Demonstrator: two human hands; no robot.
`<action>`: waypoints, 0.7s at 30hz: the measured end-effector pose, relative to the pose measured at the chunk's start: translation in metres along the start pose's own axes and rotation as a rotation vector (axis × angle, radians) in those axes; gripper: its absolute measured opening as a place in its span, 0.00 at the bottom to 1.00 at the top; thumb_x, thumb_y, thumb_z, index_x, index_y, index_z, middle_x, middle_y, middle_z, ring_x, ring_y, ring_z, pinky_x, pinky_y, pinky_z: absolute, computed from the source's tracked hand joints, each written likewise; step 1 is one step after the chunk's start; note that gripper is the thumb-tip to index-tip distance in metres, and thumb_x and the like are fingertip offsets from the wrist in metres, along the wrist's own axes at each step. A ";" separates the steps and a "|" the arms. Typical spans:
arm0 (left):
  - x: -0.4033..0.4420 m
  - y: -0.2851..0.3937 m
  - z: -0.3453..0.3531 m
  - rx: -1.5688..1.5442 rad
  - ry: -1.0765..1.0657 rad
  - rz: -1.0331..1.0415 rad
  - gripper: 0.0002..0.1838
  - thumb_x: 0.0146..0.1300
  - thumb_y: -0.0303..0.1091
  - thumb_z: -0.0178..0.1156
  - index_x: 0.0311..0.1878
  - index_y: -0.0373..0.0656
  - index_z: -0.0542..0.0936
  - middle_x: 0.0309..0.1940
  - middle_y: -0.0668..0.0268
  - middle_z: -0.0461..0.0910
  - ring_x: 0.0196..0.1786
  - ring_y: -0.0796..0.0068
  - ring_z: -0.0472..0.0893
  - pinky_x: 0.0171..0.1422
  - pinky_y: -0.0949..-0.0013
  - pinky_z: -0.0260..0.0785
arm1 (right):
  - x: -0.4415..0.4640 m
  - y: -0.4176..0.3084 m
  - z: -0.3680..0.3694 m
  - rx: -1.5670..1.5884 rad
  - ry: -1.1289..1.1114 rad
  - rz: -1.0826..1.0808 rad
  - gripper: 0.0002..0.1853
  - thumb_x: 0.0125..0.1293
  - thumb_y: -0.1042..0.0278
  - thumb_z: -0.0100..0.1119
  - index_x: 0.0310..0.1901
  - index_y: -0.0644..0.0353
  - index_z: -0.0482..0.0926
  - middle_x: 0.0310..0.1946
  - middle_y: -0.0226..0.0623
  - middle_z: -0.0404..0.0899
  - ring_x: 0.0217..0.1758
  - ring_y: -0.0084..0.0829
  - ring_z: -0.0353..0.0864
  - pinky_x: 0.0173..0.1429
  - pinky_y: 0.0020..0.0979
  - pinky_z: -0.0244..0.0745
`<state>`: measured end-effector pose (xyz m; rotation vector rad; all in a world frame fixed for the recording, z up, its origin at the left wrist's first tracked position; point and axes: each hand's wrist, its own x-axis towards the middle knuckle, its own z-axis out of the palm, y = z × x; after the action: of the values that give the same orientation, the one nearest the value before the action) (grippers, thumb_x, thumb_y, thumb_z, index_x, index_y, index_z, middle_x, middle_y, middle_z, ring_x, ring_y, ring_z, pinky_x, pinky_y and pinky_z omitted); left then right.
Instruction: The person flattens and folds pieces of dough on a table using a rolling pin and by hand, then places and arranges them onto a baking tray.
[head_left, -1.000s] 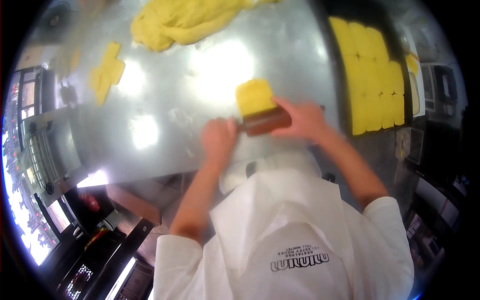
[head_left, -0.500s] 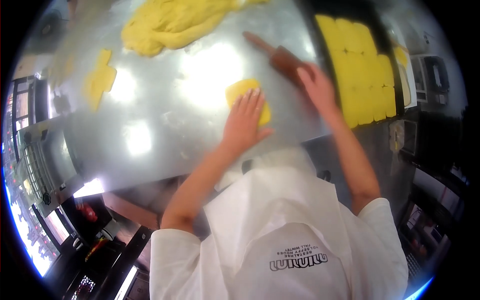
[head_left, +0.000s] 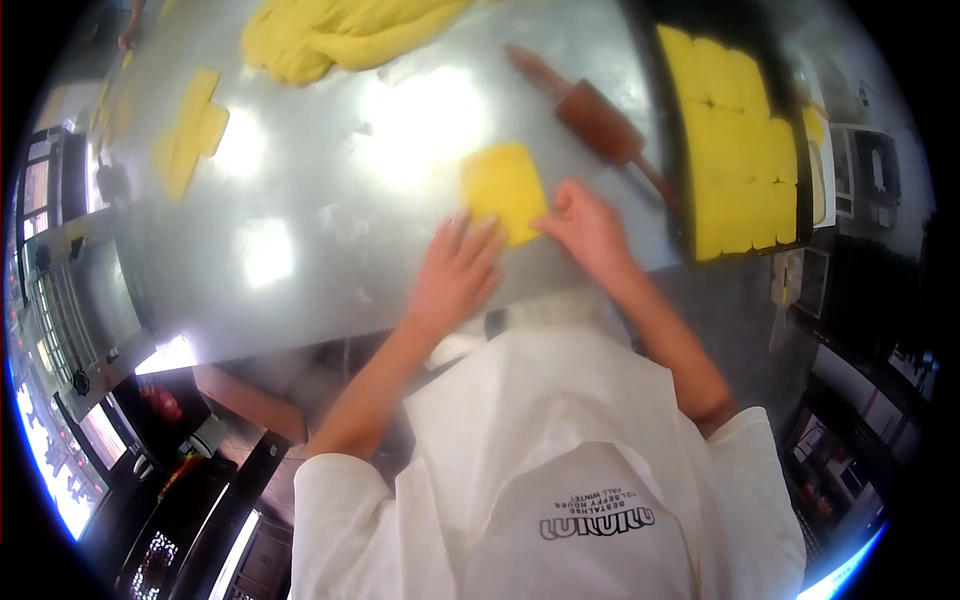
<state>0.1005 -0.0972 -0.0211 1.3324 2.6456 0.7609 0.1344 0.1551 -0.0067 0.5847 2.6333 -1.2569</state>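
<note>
A flat, roughly square piece of yellow dough (head_left: 505, 190) lies on the metal table in front of me. My left hand (head_left: 458, 272) is at its lower-left edge, fingers stretched out with the tips touching the dough. On the opposite side, my right hand (head_left: 592, 235) has curled fingers and pinches the dough's lower-right edge near the thumb. Beyond the right hand, a brown rolling pin (head_left: 600, 122) rests untouched at a slant on the table.
A dark tray (head_left: 683, 225) at the right carries several yellow dough pieces (head_left: 735, 150) packed side by side. A large dough mass (head_left: 340, 40) lies at the table's far side, dough scraps (head_left: 195, 130) at the left. Another person's hand (head_left: 128, 38) shows at the far-left corner.
My right hand has let go of the rolling pin and moved left to the dough's edge. My left hand has slid off the dough's top toward its near-left edge.
</note>
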 end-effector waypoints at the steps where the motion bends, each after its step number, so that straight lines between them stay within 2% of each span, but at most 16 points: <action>1: -0.001 -0.001 0.001 0.005 0.010 0.002 0.28 0.68 0.43 0.69 0.69 0.47 0.80 0.75 0.61 0.74 0.78 0.44 0.67 0.81 0.38 0.60 | -0.001 0.000 0.000 -0.042 0.005 -0.015 0.23 0.58 0.58 0.82 0.39 0.58 0.73 0.27 0.40 0.80 0.32 0.46 0.82 0.39 0.44 0.76; 5: 0.000 -0.002 0.001 0.005 0.035 0.012 0.27 0.69 0.43 0.69 0.69 0.47 0.81 0.75 0.61 0.74 0.78 0.45 0.67 0.81 0.40 0.60 | -0.002 -0.004 -0.002 -0.123 0.003 -0.017 0.25 0.56 0.56 0.83 0.38 0.58 0.72 0.27 0.39 0.80 0.32 0.46 0.83 0.39 0.44 0.76; 8: 0.000 -0.003 -0.001 -0.041 0.047 0.033 0.26 0.69 0.41 0.68 0.68 0.47 0.81 0.74 0.61 0.74 0.78 0.47 0.68 0.81 0.40 0.60 | 0.002 -0.002 -0.003 -0.106 -0.069 0.121 0.27 0.53 0.54 0.84 0.38 0.57 0.72 0.28 0.39 0.81 0.33 0.47 0.83 0.39 0.44 0.77; 11: 0.000 0.001 0.000 -0.077 0.034 0.025 0.25 0.70 0.40 0.67 0.68 0.46 0.81 0.74 0.61 0.74 0.78 0.48 0.68 0.81 0.40 0.60 | 0.000 -0.003 -0.001 -0.130 -0.065 0.128 0.28 0.51 0.52 0.85 0.39 0.56 0.72 0.27 0.39 0.81 0.32 0.46 0.83 0.39 0.43 0.76; 17: 0.002 -0.003 0.000 -0.083 0.039 0.058 0.26 0.68 0.37 0.69 0.68 0.44 0.80 0.72 0.59 0.75 0.76 0.47 0.71 0.80 0.41 0.61 | -0.002 -0.010 0.000 -0.199 -0.025 0.104 0.28 0.53 0.51 0.85 0.38 0.56 0.72 0.27 0.38 0.80 0.30 0.40 0.80 0.39 0.40 0.76; 21: -0.003 -0.009 0.001 -0.171 0.170 0.018 0.26 0.64 0.31 0.71 0.66 0.41 0.81 0.69 0.55 0.77 0.73 0.44 0.73 0.77 0.41 0.65 | 0.000 0.002 -0.006 0.027 -0.050 0.147 0.25 0.56 0.53 0.83 0.37 0.58 0.74 0.27 0.35 0.80 0.30 0.34 0.80 0.39 0.39 0.75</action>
<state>0.0959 -0.1032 -0.0270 1.3017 2.6228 1.1225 0.1349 0.1611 -0.0045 0.7271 2.4857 -1.2476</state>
